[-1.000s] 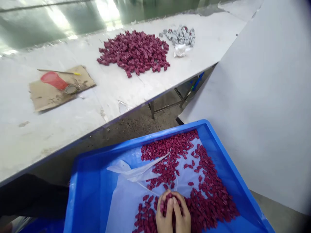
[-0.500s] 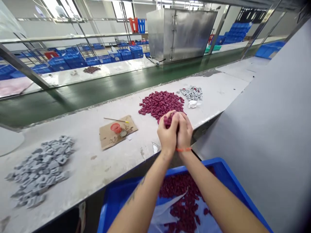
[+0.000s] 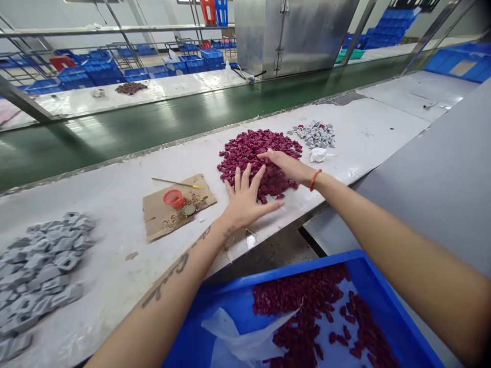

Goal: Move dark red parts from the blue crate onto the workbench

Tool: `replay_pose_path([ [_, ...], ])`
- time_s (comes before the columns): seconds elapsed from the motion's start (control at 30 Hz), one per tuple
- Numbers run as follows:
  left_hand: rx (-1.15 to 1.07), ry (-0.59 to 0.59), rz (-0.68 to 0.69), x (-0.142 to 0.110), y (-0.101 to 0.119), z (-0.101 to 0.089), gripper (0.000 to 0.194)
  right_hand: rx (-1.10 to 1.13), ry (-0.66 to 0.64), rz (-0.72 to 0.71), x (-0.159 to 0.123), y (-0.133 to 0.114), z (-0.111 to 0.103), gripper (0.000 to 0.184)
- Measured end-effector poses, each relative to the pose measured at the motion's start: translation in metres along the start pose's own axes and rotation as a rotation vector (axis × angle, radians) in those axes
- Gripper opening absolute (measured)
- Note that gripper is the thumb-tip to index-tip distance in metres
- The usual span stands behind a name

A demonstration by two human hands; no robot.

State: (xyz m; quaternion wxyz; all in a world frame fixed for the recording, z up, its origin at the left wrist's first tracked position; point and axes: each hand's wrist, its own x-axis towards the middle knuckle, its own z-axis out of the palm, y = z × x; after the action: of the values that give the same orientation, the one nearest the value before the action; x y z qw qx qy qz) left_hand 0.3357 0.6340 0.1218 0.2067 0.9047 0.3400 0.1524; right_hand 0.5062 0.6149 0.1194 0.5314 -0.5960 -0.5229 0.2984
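Observation:
A loose heap of small dark-red moulded pieces (image 3: 245, 151) lies on the white-topped bench. My left hand (image 3: 247, 197) rests open on the heap's near edge with its fingers spread. My right hand (image 3: 284, 166) lies flat across the top of the heap, fingers pointing left and holding nothing. Below them, a blue plastic tray (image 3: 307, 270) holds more dark-red pieces (image 3: 295, 299) on a clear plastic sheet (image 3: 238, 335).
A smaller heap of grey pieces (image 3: 314, 134) and a white crumpled wad (image 3: 316, 154) sit beyond the hands. On the bench's left are cardboard (image 3: 161, 217) bearing an orange cup (image 3: 174, 198), plus a large grey heap (image 3: 42, 263).
My hands, cupped around pieces over the tray and then above the bench, have opened and now lie spread on the heap. The view has swung up from the tray toward the bench.

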Motion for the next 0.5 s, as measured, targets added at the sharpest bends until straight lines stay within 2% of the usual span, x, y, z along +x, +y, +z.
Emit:
replay_pose_path([
  [0.07, 0.104, -0.004, -0.022, -0.010, 0.002, 0.009, 0.100, -0.025, -0.106, 0.037, 0.002, -0.009, -0.014, 0.050],
  [0.13, 0.185, 0.033, -0.054, -0.008, 0.004, 0.022, 0.094, -0.051, -0.131, 0.060, 0.003, -0.012, -0.024, 0.064],
  [0.2, 0.236, 0.079, -0.084, 0.003, 0.007, 0.032, 0.088, -0.094, -0.062, 0.037, 0.002, -0.007, -0.030, 0.073],
  [0.33, 0.269, 0.129, -0.122, 0.035, 0.010, 0.040, 0.089, -0.284, 0.225, -0.020, -0.024, 0.021, -0.033, 0.082],
  [0.43, 0.256, 0.117, -0.132, 0.056, 0.005, 0.040, 0.087, -0.406, 0.308, -0.007, -0.057, 0.050, -0.019, 0.107],
  [0.5, 0.231, 0.093, -0.119, 0.066, 0.000, 0.038, 0.088, -0.452, 0.318, -0.004, -0.069, 0.068, -0.004, 0.108],
])
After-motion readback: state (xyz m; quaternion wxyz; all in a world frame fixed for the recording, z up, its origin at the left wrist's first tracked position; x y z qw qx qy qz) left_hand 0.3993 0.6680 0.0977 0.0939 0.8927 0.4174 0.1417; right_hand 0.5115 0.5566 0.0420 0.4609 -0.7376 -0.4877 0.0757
